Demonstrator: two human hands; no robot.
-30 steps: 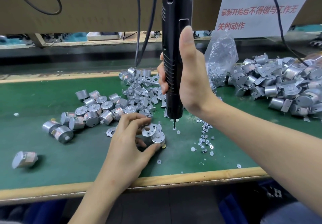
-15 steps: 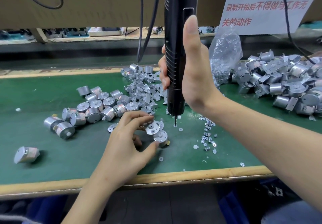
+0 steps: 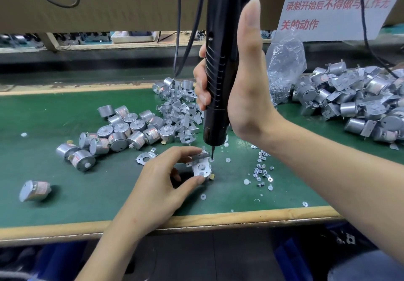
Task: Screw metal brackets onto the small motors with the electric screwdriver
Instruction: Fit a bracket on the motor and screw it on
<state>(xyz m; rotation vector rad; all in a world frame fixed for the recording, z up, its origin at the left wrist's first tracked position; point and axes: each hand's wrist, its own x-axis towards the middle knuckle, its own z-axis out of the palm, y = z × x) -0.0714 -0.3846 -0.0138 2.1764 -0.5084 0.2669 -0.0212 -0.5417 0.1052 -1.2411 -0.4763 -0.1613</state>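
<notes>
My left hand (image 3: pixel 166 180) pinches a small silver motor (image 3: pixel 202 169) on the green mat, with a metal bracket (image 3: pixel 200 156) lying on top of it under my fingertips. My right hand (image 3: pixel 244 84) grips the black electric screwdriver (image 3: pixel 220 66), held upright. Its bit tip (image 3: pixel 212 157) touches the mat just right of the bracket, on a small washer. Bare motors (image 3: pixel 122 134) lie in a heap to the left, and loose brackets (image 3: pixel 181 114) are piled behind the screwdriver. Screws and washers (image 3: pixel 262 169) are scattered to the right.
A pile of motors with brackets on them (image 3: pixel 358 101) fills the right side, beside a clear bag of small parts (image 3: pixel 284 71). One motor (image 3: pixel 35 190) lies alone at the left. A spare bracket (image 3: pixel 145 157) sits near my left hand. The mat's wooden front edge (image 3: pixel 240 216) runs below; cables (image 3: pixel 185 29) hang behind.
My left hand has set the bracket down onto the motor and now holds both together. The screwdriver tip has come down closer beside the bracket.
</notes>
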